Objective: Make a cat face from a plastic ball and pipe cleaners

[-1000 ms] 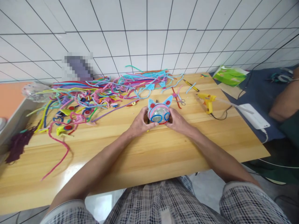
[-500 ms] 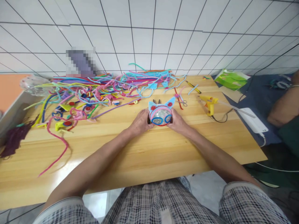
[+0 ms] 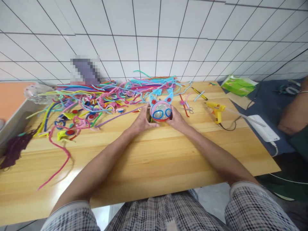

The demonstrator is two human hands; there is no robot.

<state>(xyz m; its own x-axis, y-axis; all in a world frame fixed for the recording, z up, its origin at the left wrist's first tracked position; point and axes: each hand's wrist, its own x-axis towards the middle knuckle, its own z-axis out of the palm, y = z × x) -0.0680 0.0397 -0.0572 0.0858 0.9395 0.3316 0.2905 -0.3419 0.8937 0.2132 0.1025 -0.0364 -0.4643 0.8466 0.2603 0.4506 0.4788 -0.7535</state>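
Note:
Between my hands stands a rounded, see-through craft figure (image 3: 162, 112) with blue pipe-cleaner ears, red dots in the ears, a pink band and two blue rings like glasses. A red strip runs along its lower edge. My left hand (image 3: 141, 122) curves round its left side, with the thumb reaching out in front. Against its right side presses my right hand (image 3: 178, 119), fingers mostly hidden behind it. A red pipe cleaner (image 3: 184, 106) and small scissors (image 3: 190, 110) lie to the right of the figure.
Bundles of coloured pipe cleaners (image 3: 149, 84) and several small pieces cover the table's back left. On the right are a utility knife (image 3: 199, 93), a yellow glue gun (image 3: 217, 112) with a cord, and a white power strip (image 3: 264, 127). Another person's arm (image 3: 294, 112) shows at far right.
The figure has tipped back a little and its face points more upward. My left thumb has moved off its front edge and now stretches out below it. The view has shifted slightly.

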